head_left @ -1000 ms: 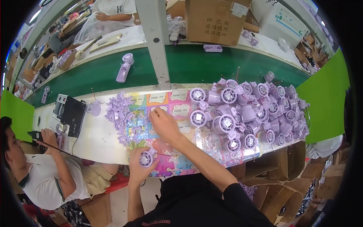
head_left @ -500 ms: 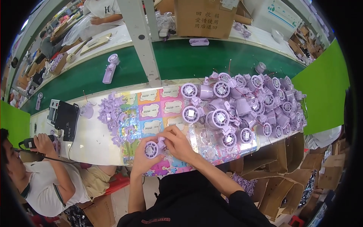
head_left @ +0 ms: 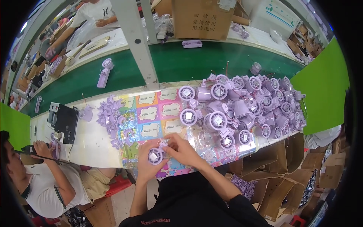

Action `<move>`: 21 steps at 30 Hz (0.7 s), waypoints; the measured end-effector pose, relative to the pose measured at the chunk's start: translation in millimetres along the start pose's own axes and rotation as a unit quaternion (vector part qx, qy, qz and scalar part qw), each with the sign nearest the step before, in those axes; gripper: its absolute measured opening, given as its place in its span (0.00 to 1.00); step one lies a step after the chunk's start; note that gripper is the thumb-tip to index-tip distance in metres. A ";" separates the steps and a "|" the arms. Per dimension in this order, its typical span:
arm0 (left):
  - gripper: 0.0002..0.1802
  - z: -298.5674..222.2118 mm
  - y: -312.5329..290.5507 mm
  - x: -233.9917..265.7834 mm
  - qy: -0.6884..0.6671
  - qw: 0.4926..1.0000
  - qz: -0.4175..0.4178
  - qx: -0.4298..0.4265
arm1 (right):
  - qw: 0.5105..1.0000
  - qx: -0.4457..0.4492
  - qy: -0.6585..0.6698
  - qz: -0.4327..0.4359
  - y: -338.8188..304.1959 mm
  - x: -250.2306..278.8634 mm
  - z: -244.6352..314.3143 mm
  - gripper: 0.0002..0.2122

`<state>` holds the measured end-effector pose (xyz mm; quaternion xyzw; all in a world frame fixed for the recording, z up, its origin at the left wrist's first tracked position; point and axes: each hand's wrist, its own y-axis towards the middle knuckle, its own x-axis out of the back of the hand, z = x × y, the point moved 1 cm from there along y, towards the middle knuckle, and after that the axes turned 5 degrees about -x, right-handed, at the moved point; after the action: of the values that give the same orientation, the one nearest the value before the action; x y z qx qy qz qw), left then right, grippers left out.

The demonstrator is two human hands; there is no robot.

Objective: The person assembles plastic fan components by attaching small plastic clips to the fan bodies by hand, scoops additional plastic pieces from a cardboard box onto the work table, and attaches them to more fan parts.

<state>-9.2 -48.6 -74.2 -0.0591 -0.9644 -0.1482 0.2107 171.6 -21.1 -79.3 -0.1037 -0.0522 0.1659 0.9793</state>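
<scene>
Low over the near edge of the table, my left hand (head_left: 146, 163) wraps round a lilac fan housing (head_left: 155, 156), its round spoked face with a pale square centre turned up. My right hand (head_left: 184, 152) has its thumb and fingers closed at a small lilac plastic piece (head_left: 163, 145) on the housing's upper right side. Whether that piece is joined to the housing or only held against it, I cannot tell. To my right lies a big heap of similar lilac fan housings (head_left: 218, 120), some with thin wires. Small lilac plastic pieces (head_left: 109, 116) form a pile to my left.
A colourful sheet (head_left: 150, 129) covers the table's middle. Farther left stands a black box-shaped device (head_left: 67, 123); a co-worker's hand (head_left: 42, 149) grips a corded black tool. Behind runs a green belt (head_left: 124, 72), with a grey post (head_left: 141, 49). Cardboard boxes (head_left: 280, 189) sit at lower right.
Both my hands have shifted slightly right and nearer with the housing, and the right fingers have drawn lower round the small piece. The whole view has moved a little.
</scene>
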 end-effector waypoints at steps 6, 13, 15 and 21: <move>0.28 -15.7 -3.1 -4.4 -0.216 0.975 -0.036 0.027 | 0.999 0.014 0.029 0.042 -3.5 4.7 -1.2 0.13; 0.11 3.9 4.6 -11.3 -0.192 0.980 -0.023 0.044 | 0.997 0.066 0.039 0.020 -17.1 5.6 4.8 0.15; 0.08 7.9 4.1 -14.5 -0.177 0.983 -0.047 0.026 | 0.995 0.058 0.083 0.017 -20.0 2.5 5.2 0.14; 0.04 -3.6 11.2 -20.7 -0.186 0.980 -0.064 -0.012 | 0.978 0.032 0.200 0.046 -24.8 5.4 0.1 0.14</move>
<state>12.9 -40.1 -76.9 -0.0262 -0.9867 -0.1594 0.0167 184.5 -42.2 -73.4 -0.1055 0.1552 0.1884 0.9640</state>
